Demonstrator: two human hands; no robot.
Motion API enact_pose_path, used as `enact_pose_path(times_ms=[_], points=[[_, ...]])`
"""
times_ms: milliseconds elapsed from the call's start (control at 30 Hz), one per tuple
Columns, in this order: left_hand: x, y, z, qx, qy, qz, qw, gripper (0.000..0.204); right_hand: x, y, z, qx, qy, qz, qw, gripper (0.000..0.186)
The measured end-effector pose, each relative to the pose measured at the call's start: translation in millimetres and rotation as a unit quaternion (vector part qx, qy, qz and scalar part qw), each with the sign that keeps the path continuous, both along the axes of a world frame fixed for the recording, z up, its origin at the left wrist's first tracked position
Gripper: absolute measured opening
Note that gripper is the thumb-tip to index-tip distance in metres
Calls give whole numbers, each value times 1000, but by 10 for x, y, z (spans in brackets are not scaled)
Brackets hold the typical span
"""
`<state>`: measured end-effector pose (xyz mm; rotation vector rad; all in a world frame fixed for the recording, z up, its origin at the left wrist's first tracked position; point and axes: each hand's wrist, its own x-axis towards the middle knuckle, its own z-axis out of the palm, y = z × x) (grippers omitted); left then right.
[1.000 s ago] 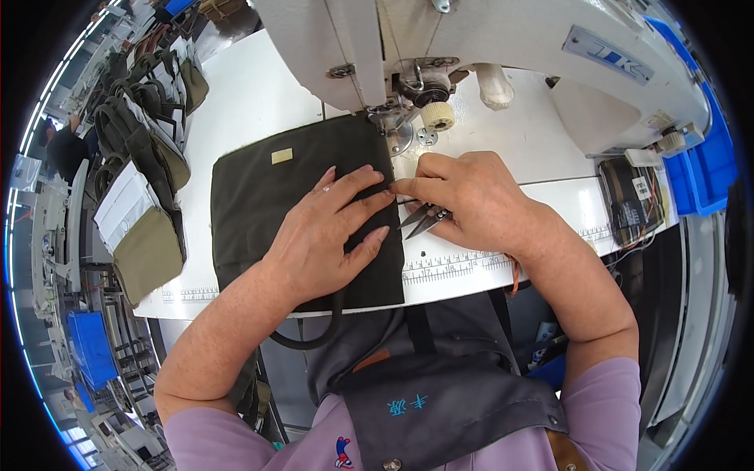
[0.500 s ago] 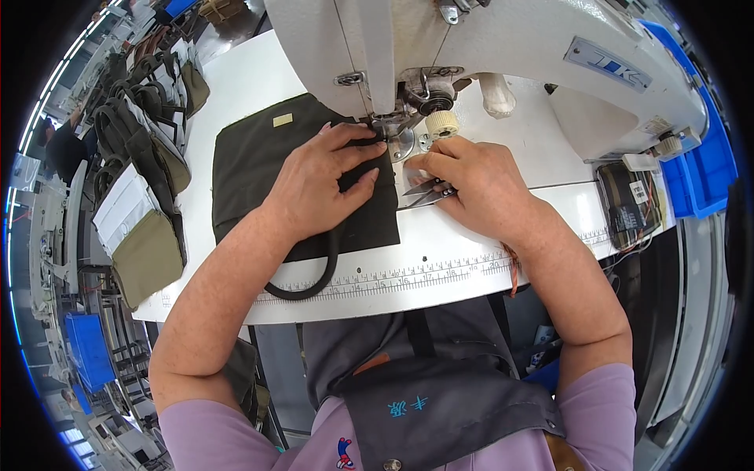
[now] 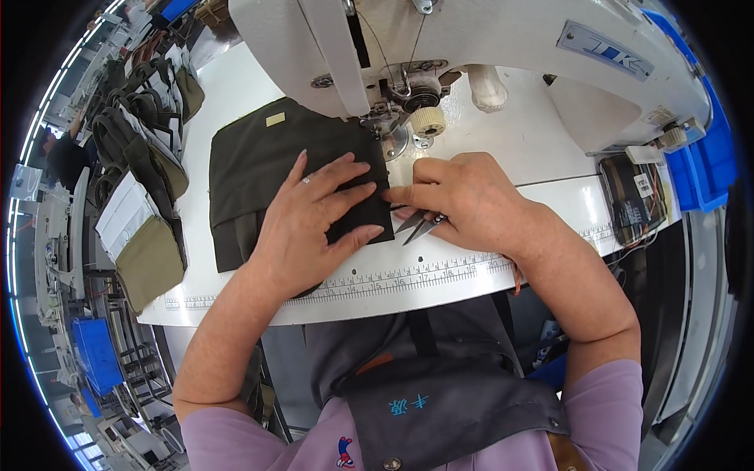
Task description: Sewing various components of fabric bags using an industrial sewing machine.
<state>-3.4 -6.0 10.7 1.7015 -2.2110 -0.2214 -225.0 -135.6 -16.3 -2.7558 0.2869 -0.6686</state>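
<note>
A dark olive fabric panel with a small yellow label lies flat on the white sewing table. My left hand rests on it, fingers spread and pressing the cloth. At the panel's right edge is my right hand, its index fingertip touching the cloth. Small thread snips are held in that hand, blades pointing left and down. The sewing machine's needle area and presser foot stand at the panel's far right corner. A dark strap end shows slightly beneath my left wrist; the rest of it is hidden.
The white sewing machine arches over the far side. A ruler strip runs along the table's near edge. Stacked olive fabric pieces stand at the left. A control box and a blue bin are at the right.
Both hands have come nearer to me, my left hand sliding down the panel. My right index finger now reaches the panel's edge. The looped strap is now mostly covered.
</note>
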Motion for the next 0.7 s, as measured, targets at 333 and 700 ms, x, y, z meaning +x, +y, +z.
enact_pose_path(times_ms=[333,700], points=[[-17,-88,-72,-12,43,35,998,46,10,4,39,-27,36,-33,998,29],[144,-416,-135,-71,39,25,996,41,85,20,45,-72,89,-125,986,50]])
